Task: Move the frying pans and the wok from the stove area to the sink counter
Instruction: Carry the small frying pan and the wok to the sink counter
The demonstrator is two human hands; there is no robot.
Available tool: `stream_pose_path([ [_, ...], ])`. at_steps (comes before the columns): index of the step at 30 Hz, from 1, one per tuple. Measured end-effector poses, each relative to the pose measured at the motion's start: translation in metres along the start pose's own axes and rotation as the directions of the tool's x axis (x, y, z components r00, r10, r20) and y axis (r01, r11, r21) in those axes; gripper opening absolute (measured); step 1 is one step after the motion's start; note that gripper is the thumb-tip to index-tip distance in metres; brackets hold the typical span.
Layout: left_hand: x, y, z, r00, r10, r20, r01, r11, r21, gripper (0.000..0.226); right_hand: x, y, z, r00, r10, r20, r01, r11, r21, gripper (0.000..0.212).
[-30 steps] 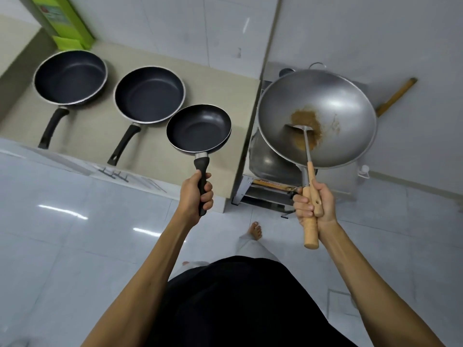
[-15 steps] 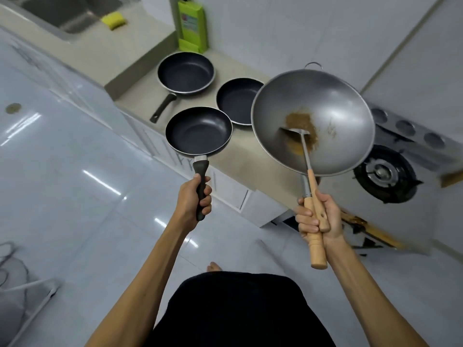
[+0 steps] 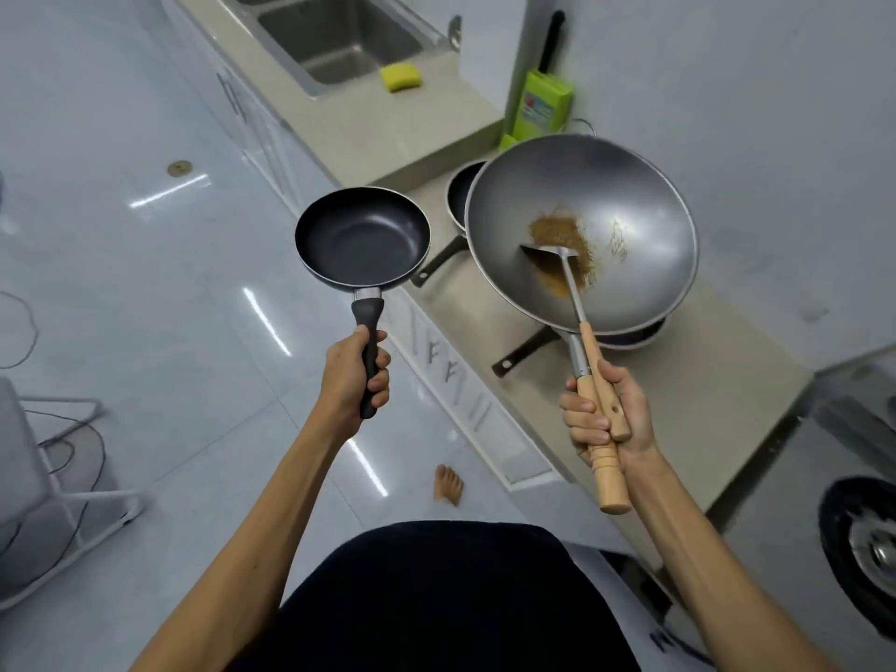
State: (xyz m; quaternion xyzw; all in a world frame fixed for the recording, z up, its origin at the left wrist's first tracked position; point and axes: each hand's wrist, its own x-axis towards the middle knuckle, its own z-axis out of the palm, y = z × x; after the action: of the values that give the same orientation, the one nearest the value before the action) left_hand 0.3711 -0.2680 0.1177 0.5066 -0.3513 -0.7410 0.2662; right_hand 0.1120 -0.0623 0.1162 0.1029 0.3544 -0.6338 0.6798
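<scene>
My left hand (image 3: 356, 375) grips the black handle of a small dark frying pan (image 3: 362, 236), held level over the floor just off the counter edge. My right hand (image 3: 606, 412) holds two wooden handles together: the steel wok (image 3: 625, 206) and a metal spatula (image 3: 565, 274) resting in it on a brown residue. The wok hangs above the beige lower counter (image 3: 630, 380) and hides most of two other dark frying pans, one (image 3: 458, 194) behind it and one (image 3: 630, 338) beneath it, with their black handles sticking out.
A steel sink (image 3: 339, 41) is set in the raised counter (image 3: 388, 133) at the top, with a yellow sponge (image 3: 400, 76) beside it. A green box (image 3: 540, 106) leans on the wall. A stove burner (image 3: 868, 550) is at the lower right. Cables and a white stand lie on the floor, left.
The view has swung left: the sink now fills the top and the stove has slid to the lower right edge. The small pan and wok have moved along the counter toward the sink.
</scene>
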Motion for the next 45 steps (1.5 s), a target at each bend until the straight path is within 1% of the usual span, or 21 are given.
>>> stream_pose_path([
  [2, 0.019, 0.018, -0.008, 0.999, 0.012, -0.033, -0.012, 1.0, -0.004, 0.031, 0.029, -0.017, 0.017, 0.999, 0.039, 0.007, -0.039, 0.999, -0.014, 0.035],
  [8, 0.07, 0.063, -0.031, 0.991, 0.026, -0.133, -0.03, 0.999, -0.035, 0.032, 0.101, -0.061, 0.07, 0.99, 0.134, -0.034, -0.137, 0.986, -0.091, 0.037],
  [16, 0.146, 0.122, -0.069, 0.982, 0.045, -0.182, -0.064, 0.993, -0.097, 0.031, 0.196, -0.083, 0.142, 0.975, 0.222, -0.004, -0.221, 0.967, -0.125, 0.036],
  [22, 0.215, 0.182, -0.124, 0.978, 0.052, -0.2, -0.076, 0.991, -0.11, 0.031, 0.283, -0.076, 0.215, 0.97, 0.244, -0.013, -0.243, 0.958, -0.154, 0.036],
  [28, 0.272, 0.264, -0.206, 0.975, 0.051, -0.215, -0.07, 0.994, -0.085, 0.031, 0.374, -0.052, 0.313, 0.967, 0.253, -0.012, -0.251, 0.949, -0.191, 0.037],
  [32, 0.305, 0.309, -0.255, 0.971, 0.056, -0.233, -0.071, 0.996, -0.057, 0.032, 0.427, -0.033, 0.368, 0.96, 0.279, 0.015, -0.271, 0.943, -0.192, 0.036],
  [38, 0.352, 0.352, -0.306, 0.963, 0.052, -0.263, -0.081, 0.992, -0.099, 0.033, 0.494, -0.017, 0.431, 0.953, 0.301, -0.002, -0.295, 0.932, -0.211, 0.035],
  [43, 0.403, 0.389, -0.336, 0.962, 0.041, -0.27, -0.088, 0.983, -0.163, 0.032, 0.552, -0.018, 0.477, 0.949, 0.316, -0.002, -0.306, 0.916, -0.259, 0.036],
  [45, 0.43, 0.406, -0.349, 0.963, 0.042, -0.266, -0.088, 0.983, -0.163, 0.032, 0.582, -0.02, 0.495, 0.949, 0.316, 0.004, -0.303, 0.915, -0.265, 0.036],
])
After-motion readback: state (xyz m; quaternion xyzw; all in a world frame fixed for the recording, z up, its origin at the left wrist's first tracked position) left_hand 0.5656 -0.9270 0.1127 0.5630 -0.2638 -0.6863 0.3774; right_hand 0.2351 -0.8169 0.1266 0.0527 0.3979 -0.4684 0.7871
